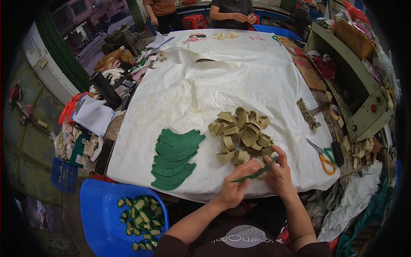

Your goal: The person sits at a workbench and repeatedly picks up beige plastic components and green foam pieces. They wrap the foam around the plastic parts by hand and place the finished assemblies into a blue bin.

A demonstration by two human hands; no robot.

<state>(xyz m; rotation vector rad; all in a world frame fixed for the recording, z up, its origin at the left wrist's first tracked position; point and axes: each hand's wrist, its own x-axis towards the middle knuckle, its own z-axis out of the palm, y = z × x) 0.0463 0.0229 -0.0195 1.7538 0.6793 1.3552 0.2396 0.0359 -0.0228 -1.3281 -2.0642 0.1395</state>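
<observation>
I have both hands low over the near edge of the white sheet (pixel 222 85), and I take the heap of tan curled strips (pixel 242 132) as my landmark. My left hand (pixel 234 188) sits just toward me from that heap, fingers pressed together in a pinch on the near end of a narrow green strip (pixel 257 173). My right hand (pixel 278 171) is at the heap's near right edge, touching or almost touching the nearest tan pieces, its fingertips closed on the strip's far end.

The strip's long axis runs from lower left up to the right, slanting toward the heap, so it spans the gap between my two hands. The right hand is the nearer one to the heap; the left is nearer my body.

Left of the heap lies a fanned stack of green curved pieces (pixel 175 158), well apart from both hands. Right of the heap, off the sheet, lie orange-handled scissors (pixel 324 157). A blue tub (pixel 102 210) of small green-and-tan bits stands down to the left, below the table edge.
</observation>
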